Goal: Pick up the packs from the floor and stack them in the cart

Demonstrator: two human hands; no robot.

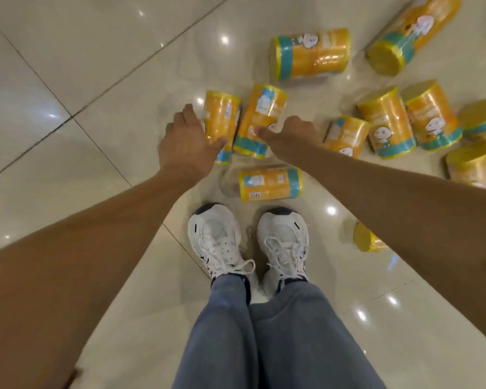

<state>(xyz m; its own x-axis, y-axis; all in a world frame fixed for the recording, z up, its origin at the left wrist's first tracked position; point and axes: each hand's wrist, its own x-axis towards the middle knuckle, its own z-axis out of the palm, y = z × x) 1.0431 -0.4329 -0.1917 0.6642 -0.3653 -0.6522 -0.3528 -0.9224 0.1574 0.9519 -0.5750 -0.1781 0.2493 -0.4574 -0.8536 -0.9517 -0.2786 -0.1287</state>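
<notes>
A glossy cream tiled floor (68,66) with dark grout lines and bright light reflections fills the view. Nearest the camera are the person's blue jeans (264,346), ending in a left sneaker (216,240) and a right sneaker (284,240), both white, standing side by side.

Just right of the shoes, a half-hidden pack (365,240) shows only its yellow end from under the right forearm. Just beyond the toes lies the sideways pack (270,184), an orange cylinder with a teal band, wrapped in clear plastic.

Farther out, both arms reach down to two packs lying side by side and touching. The left hand (187,136) is spread, with its fingers straight along the left side of the left pack (222,116) and its thumb laid across the pack's lower part. The right hand (291,134) is knuckles up with its fingers curled under, and its thumb tip touches the tilted pack (260,113). Motion blur hides whether it actually grips the pack.

To the right, a cluster of packs (385,122) lies close together on the floor, several of them touching. Beyond the hands, the far pack (309,53) lies on its side, and the corner pack (413,32) lies at a slant near the upper right edge, well apart from the hands.
</notes>
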